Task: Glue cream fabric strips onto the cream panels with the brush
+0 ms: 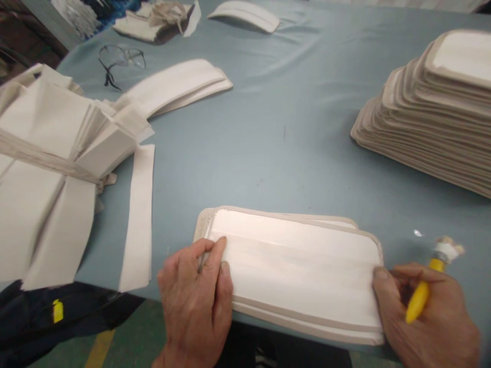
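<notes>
Near the table's front edge lies a small stack of white panels (299, 266) with beige rims and rounded corners. My left hand (199, 296) rests on the left end of the top panel, its fingertips pressing on the white surface. At the right end, my right hand (429, 312) holds a yellow-handled brush (419, 299) between its fingers, with the bristle end pointing up and away. The thumb of that hand touches the panel's right edge. White material coats the brush tip.
A tall stack of similar panels (425, 112) stands at the right. On the left are a tied bundle of white strips (42, 122) and one loose strip (138, 220). Glasses (121, 57), curved panels (176, 84), another curved piece (245, 15) and a cloth bundle (153, 23) lie farther back.
</notes>
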{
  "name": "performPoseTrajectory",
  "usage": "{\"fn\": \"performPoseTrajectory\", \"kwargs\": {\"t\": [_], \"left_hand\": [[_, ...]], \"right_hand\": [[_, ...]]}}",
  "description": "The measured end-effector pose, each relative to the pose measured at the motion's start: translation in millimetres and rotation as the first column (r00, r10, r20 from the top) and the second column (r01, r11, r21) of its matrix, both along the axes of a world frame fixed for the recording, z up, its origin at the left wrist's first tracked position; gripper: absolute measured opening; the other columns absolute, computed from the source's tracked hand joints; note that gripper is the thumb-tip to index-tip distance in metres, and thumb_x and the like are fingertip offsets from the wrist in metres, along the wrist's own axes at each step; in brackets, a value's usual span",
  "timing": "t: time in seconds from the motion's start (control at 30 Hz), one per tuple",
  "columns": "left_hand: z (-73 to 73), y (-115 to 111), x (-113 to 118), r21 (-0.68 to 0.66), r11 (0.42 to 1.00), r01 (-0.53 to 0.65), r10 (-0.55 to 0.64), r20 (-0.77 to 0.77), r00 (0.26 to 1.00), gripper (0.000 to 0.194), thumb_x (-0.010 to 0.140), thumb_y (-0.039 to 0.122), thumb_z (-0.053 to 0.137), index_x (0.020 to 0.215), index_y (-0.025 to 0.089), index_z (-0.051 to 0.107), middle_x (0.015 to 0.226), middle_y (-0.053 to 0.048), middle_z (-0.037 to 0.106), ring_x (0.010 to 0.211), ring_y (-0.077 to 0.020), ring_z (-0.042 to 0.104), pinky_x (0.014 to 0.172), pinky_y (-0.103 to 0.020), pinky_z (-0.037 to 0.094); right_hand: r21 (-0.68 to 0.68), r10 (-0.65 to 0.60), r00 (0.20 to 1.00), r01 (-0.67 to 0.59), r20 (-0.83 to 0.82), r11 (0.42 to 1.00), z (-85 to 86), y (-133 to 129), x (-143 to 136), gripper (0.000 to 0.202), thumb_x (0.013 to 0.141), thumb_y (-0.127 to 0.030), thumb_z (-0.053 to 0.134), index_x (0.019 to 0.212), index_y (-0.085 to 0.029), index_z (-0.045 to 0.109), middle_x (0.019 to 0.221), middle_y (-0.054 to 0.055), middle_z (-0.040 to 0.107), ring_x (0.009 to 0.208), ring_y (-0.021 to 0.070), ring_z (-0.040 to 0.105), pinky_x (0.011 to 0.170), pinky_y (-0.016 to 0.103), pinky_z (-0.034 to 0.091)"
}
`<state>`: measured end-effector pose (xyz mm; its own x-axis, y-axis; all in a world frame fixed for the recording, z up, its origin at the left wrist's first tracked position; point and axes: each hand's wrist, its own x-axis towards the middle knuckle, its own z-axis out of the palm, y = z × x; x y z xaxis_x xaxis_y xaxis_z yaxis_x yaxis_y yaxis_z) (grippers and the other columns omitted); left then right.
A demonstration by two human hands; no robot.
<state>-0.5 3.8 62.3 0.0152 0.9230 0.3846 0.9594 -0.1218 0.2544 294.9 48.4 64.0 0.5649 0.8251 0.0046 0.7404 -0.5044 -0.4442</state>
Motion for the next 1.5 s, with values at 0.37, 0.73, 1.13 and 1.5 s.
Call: {"fn": "performPoseTrajectory", "kwargs": {"t": [0.37, 0.73, 1.13, 1.5], "left_hand": [[-4.2, -9.3, 9.2, -0.016, 0.999, -0.027, 0.027, -0.036, 0.999, 0.044, 0.101, 0.019, 0.056, 0.144, 0.008, 0.058, 0.143, -0.02, 0.063, 0.138, -0.0346, 0.051, 0.121, -0.046, 0.03], [-3.7, -9.8, 48.1, -0.055, 0.991, 0.125, -0.13, -0.087, 0.988, 0.062, 0.106, 0.038, 0.047, 0.15, -0.006, 0.049, 0.16, -0.026, 0.051, 0.158, -0.0333, 0.036, 0.137, -0.047, 0.013], [5.1, 1.9, 88.9, -0.03, 0.974, 0.223, -0.222, 0.035, 0.974, 0.068, 0.109, 0.052, 0.035, 0.157, 0.004, 0.044, 0.167, -0.021, 0.045, 0.161, -0.0313, 0.036, 0.133, -0.044, 0.026], [-7.0, -19.3, 2.0, -0.028, 0.997, -0.078, 0.079, 0.036, 0.996, 0.063, 0.106, 0.038, 0.055, 0.158, 0.005, 0.042, 0.16, -0.02, 0.053, 0.165, -0.0209, 0.027, 0.136, -0.035, 0.016]], "right_hand": [[-0.025, 0.003, 1.0, -0.004, -0.027, 1.0, 5.7, 2.0, -4.6, 0.042, 0.066, -0.066, 0.055, 0.086, -0.03, 0.052, 0.076, 0.007, 0.063, 0.07, 0.0323, 0.062, 0.07, 0.047, 0.049], [0.034, 0.011, 0.999, -0.01, -0.032, 0.999, 0.5, -0.6, -2.2, 0.046, 0.067, -0.067, 0.055, 0.09, -0.027, 0.053, 0.078, 0.006, 0.061, 0.07, 0.0297, 0.063, 0.068, 0.041, 0.049], [0.033, 0.04, 0.999, -0.039, -0.034, 0.999, 2.3, 0.3, -2.6, 0.046, 0.068, -0.067, 0.054, 0.093, -0.028, 0.054, 0.076, 0.006, 0.062, 0.067, 0.0303, 0.063, 0.068, 0.042, 0.049], [0.022, 0.038, 0.998, -0.037, -0.054, 0.999, 2.9, -0.1, -3.9, 0.046, 0.068, -0.067, 0.053, 0.093, -0.029, 0.052, 0.075, 0.006, 0.062, 0.07, 0.0331, 0.063, 0.071, 0.045, 0.048]]}}
